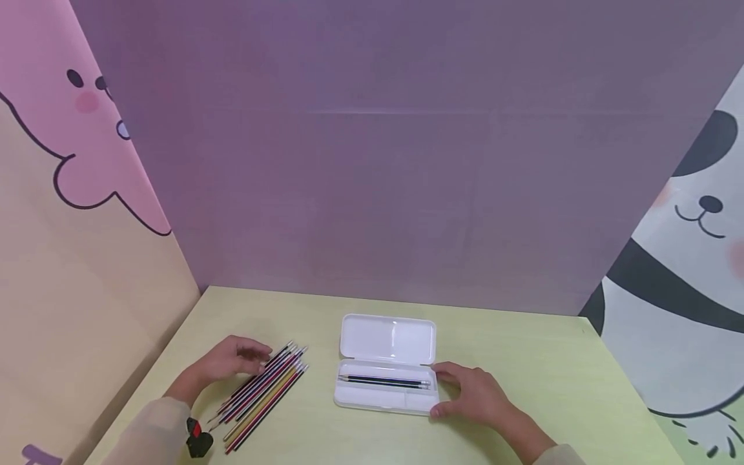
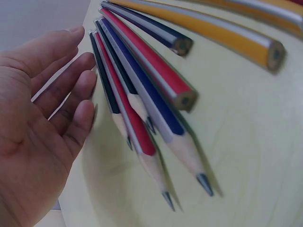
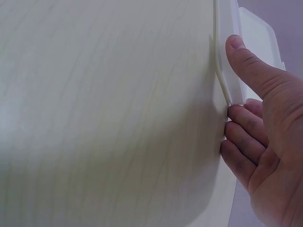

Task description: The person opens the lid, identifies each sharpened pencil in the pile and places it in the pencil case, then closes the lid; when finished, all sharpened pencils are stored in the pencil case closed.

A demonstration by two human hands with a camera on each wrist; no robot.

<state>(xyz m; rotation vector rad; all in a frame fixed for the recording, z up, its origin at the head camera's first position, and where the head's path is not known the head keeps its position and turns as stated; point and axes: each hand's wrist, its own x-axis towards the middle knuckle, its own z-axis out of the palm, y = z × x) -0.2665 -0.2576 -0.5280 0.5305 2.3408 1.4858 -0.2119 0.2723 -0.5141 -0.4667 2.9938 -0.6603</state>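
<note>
An open white pencil case [image 1: 386, 341] lies at the table's middle with a couple of dark pencils [image 1: 386, 382] in its tray. My right hand [image 1: 442, 387] holds the case's right end, thumb at the front corner and fingers at the back one. The right wrist view shows that hand [image 3: 233, 78] with its thumb [image 3: 241, 52] along the case's white edge [image 3: 221, 47]. A row of several coloured pencils [image 1: 264, 394] lies to the left. My left hand [image 1: 256, 358] rests beside them. In the left wrist view its fingers [image 2: 80, 80] are straight at the outermost pencil [image 2: 106, 94].
The pale yellow-green table [image 1: 552, 387] is walled by a purple backdrop [image 1: 378, 194], a pink cartoon panel [image 1: 70, 194] on the left and a panda panel [image 1: 686, 258] on the right. A small black and red object [image 1: 199, 440] sits by my left wrist.
</note>
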